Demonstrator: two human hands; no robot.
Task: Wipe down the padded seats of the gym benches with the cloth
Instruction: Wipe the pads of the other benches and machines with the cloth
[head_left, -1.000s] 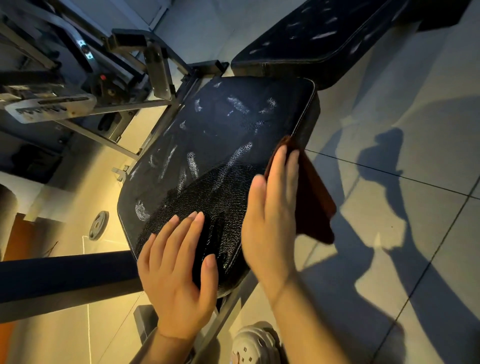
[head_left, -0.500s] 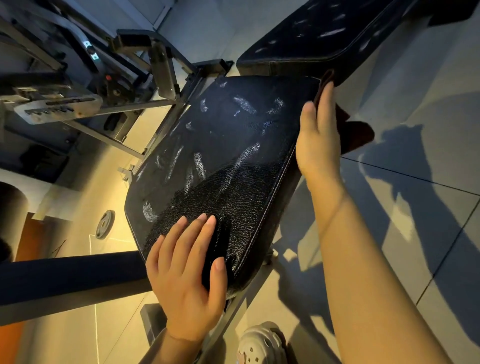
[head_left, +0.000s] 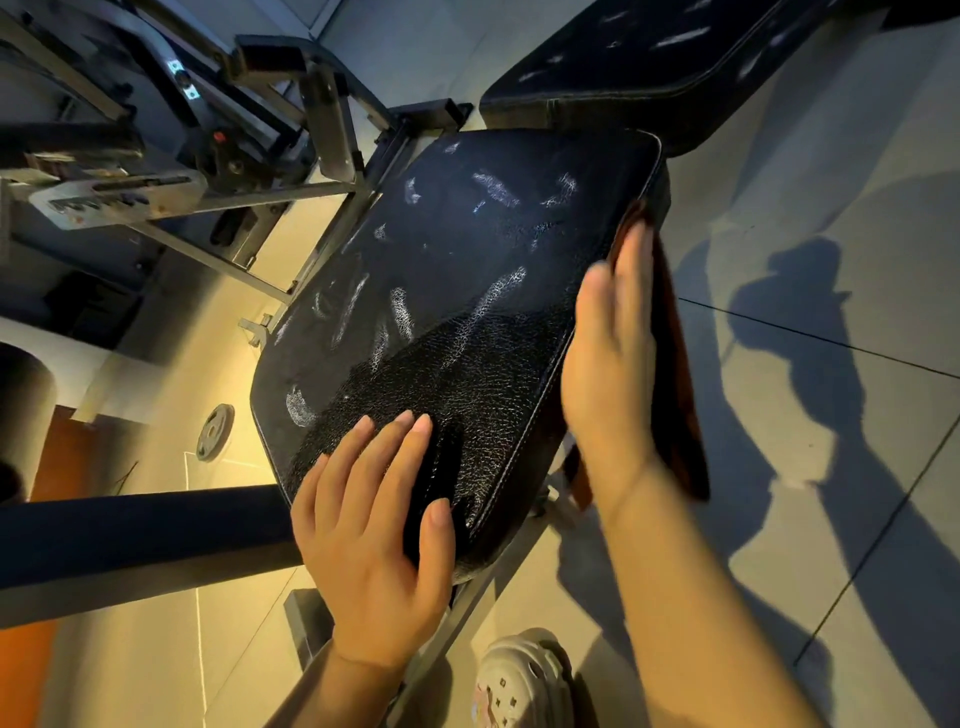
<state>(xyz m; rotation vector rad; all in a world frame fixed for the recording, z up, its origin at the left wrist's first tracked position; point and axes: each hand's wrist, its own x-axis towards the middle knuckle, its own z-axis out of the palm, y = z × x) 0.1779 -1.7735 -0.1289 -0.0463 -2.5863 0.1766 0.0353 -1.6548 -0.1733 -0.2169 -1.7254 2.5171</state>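
The black padded seat (head_left: 457, 322) fills the middle of the frame, its cracked, glossy skin streaked with pale scuffs. The left hand (head_left: 374, 535) lies flat and spread on its lower corner, holding nothing. The right hand (head_left: 613, 374), fingers straight, presses a dark reddish cloth (head_left: 675, 384) against the seat's right edge; the blurred cloth seems to hang below the palm.

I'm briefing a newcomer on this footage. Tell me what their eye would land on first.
First, the black padded seat at centre, its cracked surface streaked with pale scuffs. Next, the right hand pressing a dark reddish cloth against the seat's right side edge, while the left hand lies flat on the near end. A pale clog shows on the floor below.
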